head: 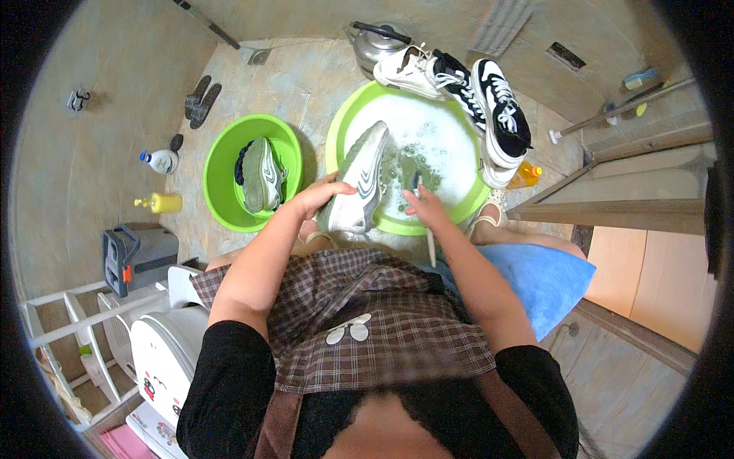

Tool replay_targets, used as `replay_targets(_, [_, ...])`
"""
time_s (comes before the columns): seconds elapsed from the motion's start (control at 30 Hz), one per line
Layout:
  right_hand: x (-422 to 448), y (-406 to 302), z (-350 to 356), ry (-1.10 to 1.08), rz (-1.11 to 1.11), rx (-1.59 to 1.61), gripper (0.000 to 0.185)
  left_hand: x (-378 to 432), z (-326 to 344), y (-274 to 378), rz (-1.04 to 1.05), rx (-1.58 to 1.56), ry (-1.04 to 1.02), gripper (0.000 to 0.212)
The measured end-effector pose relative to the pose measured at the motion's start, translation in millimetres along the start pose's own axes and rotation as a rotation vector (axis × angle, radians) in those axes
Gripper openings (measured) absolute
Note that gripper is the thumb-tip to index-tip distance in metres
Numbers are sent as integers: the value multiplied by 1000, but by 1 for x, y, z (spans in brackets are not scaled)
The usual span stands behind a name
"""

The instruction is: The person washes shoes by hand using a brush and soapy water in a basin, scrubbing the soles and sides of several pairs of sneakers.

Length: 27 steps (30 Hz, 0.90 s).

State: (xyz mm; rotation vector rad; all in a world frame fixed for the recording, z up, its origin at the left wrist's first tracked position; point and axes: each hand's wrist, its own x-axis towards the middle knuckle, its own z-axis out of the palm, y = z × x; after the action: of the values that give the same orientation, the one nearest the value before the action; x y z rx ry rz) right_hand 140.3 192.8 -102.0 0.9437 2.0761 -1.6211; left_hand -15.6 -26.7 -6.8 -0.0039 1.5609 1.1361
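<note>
My left hand (322,197) grips a grey-green and white sneaker (362,178) near its heel, holding it tilted over the left rim of a wide green basin (336,137). White suds (438,123) cover much of the water, with a darker patch in the middle. In my right hand (425,207), at the front of the basin, is a slim brush (431,246); its pale handle points back toward me and its dark head is over the water. The matching sneaker (263,175) lies in a smaller green bucket (212,195) to the left, beside something dark.
White sneakers (404,72) and black-and-white sneakers (502,112) rest along the basin's far and right rim. Behind stands a metal kettle (378,46). An orange bottle (524,175) is at right; pump bottles (163,202) and dark slippers (202,103) are at left. A blue towel (533,281) drapes over my right leg.
</note>
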Motion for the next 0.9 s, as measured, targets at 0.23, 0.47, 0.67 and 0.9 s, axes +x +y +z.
replay_targets(0.23, [-12,-17,19,-296,-65,700,53,-7,11,-15,-61,-501,-321,55])
replay_targets(0.47, [-34,-33,25,-149,-39,745,33,28,-4,-41,-15,196,-4,48])
replay_targets(0.67, [-14,-13,33,-137,114,734,31,37,14,-46,264,694,352,46])
replay_targets(0.9, [-20,-22,31,-92,118,682,31,-3,52,-8,418,950,265,69])
